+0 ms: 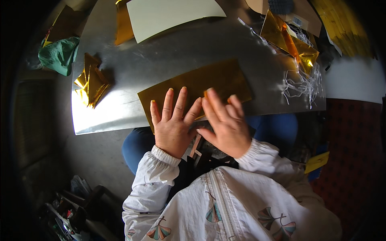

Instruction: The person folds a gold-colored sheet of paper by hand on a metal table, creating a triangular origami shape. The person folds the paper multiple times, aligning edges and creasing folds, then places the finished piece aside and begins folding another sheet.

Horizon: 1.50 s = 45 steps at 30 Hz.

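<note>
- Hands at centre: left hand (172, 126) lies flat, palm down, fingers spread and pointing toward 12 o'clock, pressing on the near edge of the gold sheet (201, 86); it grips nothing.
- Right hand (225, 124) lies just beside the left at 3 o'clock, also open and palm down, fingers angled toward 11 o'clock, resting on the same sheet; the two hands touch near the index fingers.
- Gold sheet: a shiny rectangle of foil paper, tilted with its right end higher, lying on the metal board (120, 108) directly at 12 o'clock from the hands.
- Metal board: a grey, reflective plate across the person's lap, its near edge under the palms.
- Folded gold pieces (91, 82): a small stack at 10 o'clock from the hands, on the left part of the board.
- White card (169, 14): at 12 o'clock, on the far edge of the board, well apart from the hands.
- Crumpled gold foil (289, 40): at 2 o'clock, with white paper shreds (303, 82) just below it at the right edge of the board.
- Green cloth (59, 54): at 10 o'clock, off the left side of the board.
- White jacket (225, 201): at 6 o'clock, its cuffs at both wrists.
</note>
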Each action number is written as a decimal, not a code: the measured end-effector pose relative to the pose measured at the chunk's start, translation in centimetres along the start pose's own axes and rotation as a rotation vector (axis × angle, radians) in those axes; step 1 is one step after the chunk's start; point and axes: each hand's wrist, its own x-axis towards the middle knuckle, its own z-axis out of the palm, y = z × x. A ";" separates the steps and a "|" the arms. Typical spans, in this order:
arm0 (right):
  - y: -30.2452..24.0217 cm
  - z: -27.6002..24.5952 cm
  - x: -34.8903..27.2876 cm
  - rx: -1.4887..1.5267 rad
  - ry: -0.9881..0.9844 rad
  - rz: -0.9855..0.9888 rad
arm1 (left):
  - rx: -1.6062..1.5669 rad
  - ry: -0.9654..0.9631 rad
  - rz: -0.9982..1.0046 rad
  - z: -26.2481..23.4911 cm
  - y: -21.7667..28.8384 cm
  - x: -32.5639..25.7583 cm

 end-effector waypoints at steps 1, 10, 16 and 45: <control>-0.4 1.3 0.4 0.017 -0.044 -0.014 | 0.027 0.029 -0.003 0.3 0.1 -0.3; 1.3 4.4 -0.9 -0.064 0.248 -0.112 | 0.271 0.118 0.029 0.2 -2.0 -4.2; 1.6 4.6 -0.9 -0.027 0.296 -0.123 | 0.375 0.105 0.052 -2.1 -4.3 -8.0; 2.1 1.1 -1.0 1.632 0.209 0.834 | -1.898 0.102 -0.973 2.9 4.6 -4.4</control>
